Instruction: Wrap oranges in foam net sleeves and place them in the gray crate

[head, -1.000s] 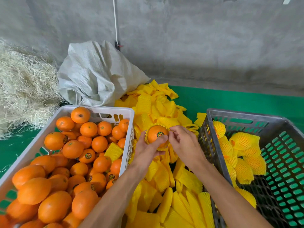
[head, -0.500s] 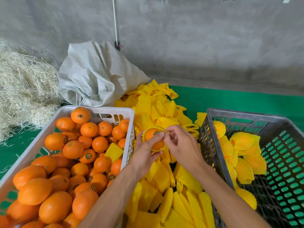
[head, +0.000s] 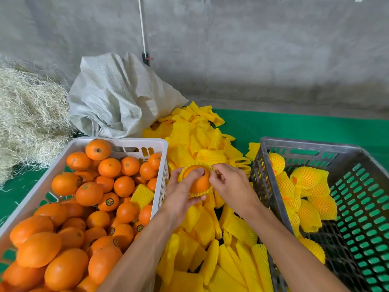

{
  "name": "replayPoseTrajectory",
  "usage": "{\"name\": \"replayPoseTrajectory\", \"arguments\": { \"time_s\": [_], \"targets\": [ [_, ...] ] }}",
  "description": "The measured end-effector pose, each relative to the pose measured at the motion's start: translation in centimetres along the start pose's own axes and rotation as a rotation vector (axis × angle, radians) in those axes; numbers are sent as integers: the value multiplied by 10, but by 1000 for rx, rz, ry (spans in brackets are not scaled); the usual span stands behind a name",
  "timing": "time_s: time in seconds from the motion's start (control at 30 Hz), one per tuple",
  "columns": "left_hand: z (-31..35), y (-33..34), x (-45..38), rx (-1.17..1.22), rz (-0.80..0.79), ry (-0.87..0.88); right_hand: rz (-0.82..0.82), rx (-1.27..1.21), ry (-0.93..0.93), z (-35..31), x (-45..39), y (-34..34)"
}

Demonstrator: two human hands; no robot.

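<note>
Between the two crates my left hand (head: 182,197) holds an orange (head: 200,182) from below and the left, thumb across its top. A yellow foam net sleeve (head: 199,193) rings the orange, with the fruit's upper face still bare. My right hand (head: 231,186) pinches the sleeve's rim at the orange's upper right. The gray crate (head: 305,147) stands at the right and holds several wrapped oranges (head: 307,178) along its left side. A white crate (head: 117,142) at the left is heaped with bare oranges (head: 88,193).
A pile of loose yellow foam sleeves (head: 197,140) covers the green mat (head: 294,127) between and behind the crates. A crumpled white woven sack (head: 117,98) lies behind the white crate, straw (head: 27,114) at far left, a concrete wall beyond. One sleeve (head: 142,194) lies among the bare oranges.
The orange has turned in my hands and the sleeve has slid further over it; my left thumb now lies across its top and my right fingers have shifted along the rim.
</note>
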State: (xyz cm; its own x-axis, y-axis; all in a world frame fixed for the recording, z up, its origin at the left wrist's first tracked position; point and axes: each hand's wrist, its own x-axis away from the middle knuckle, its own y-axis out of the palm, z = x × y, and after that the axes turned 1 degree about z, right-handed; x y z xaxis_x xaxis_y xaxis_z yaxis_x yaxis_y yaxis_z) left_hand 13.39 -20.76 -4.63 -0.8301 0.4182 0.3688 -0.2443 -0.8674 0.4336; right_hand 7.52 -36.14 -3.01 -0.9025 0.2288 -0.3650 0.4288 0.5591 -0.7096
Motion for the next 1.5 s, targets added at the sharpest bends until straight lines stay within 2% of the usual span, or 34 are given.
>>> {"name": "replayPoseTrajectory", "arguments": {
  "time_s": [0.07, 0.23, 0.4, 0.6, 0.7, 0.77, 0.9, 0.97, 1.13, 1.23, 1.4, 1.5],
  "targets": [
    [-1, 2, 0, -68, 8, -18, 24, 37, -9, -1, 0, -1],
    [-5, 5, 1, -113, -102, 1, 48, 190, -102, -9, 2, -9],
    [-3, 9, 5, -179, 17, 90, 34, 260, -162, -10, 1, -13],
    [-6, 9, 8, -143, 30, 206, 106, 334, -284, -15, 1, -11],
    [-6, 9, 10, -176, -6, 294, 111, 346, -262, -15, 2, -10],
    [-5, 9, 9, -190, -34, 337, 41, 300, -182, -11, 3, -9],
    [-6, 10, 13, -307, -74, 379, -215, 140, -44, -3, 5, -9],
    [-7, 11, 13, -323, -114, 385, -246, 153, -31, -1, 3, -13],
    [-7, 9, 12, -294, -196, 389, -164, 211, -30, 0, -1, -21],
    [-7, 11, 13, -289, -192, 431, -91, 232, -82, -4, 0, -24],
    [-9, 15, 11, -266, -74, 509, 63, 389, -209, -11, 2, -20],
    [-10, 16, 11, -358, 55, 528, 109, 443, -278, -17, 3, -13]
  ]
}}
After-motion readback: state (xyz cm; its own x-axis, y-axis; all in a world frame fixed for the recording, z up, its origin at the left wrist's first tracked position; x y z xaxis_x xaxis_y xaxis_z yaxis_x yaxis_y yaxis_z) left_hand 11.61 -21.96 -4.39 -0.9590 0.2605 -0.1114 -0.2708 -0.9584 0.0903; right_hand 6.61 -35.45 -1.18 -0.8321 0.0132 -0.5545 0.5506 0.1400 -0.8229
